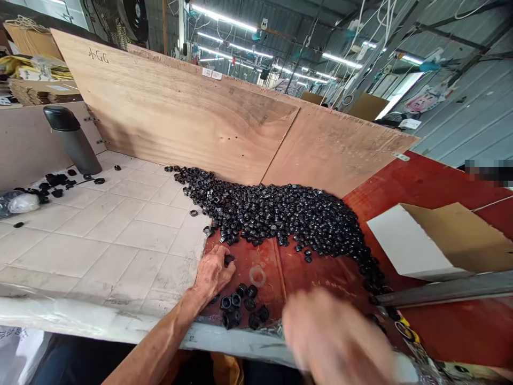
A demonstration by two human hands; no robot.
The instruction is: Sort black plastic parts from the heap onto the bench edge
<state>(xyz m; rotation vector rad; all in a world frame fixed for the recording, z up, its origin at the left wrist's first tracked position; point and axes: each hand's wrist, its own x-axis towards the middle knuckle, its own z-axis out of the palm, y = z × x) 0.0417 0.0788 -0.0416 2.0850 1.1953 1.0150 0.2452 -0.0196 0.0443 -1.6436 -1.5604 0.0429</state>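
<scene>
A long heap of small black plastic rings [280,214] lies across the table against a plywood back wall. My left hand [212,270] rests knuckles-up on the red surface at the heap's near edge, fingers curled over a black ring. A small cluster of black rings [242,307] sits just right of my left wrist. My right hand [336,342] is low at the table's front edge, smeared by motion, so its fingers cannot be made out.
The plywood wall [180,112] closes off the back. A grey bottle with a black cap [72,139] stands at far left near scattered black parts [58,182]. A cardboard box [441,240] and a metal bar [449,291] lie at right.
</scene>
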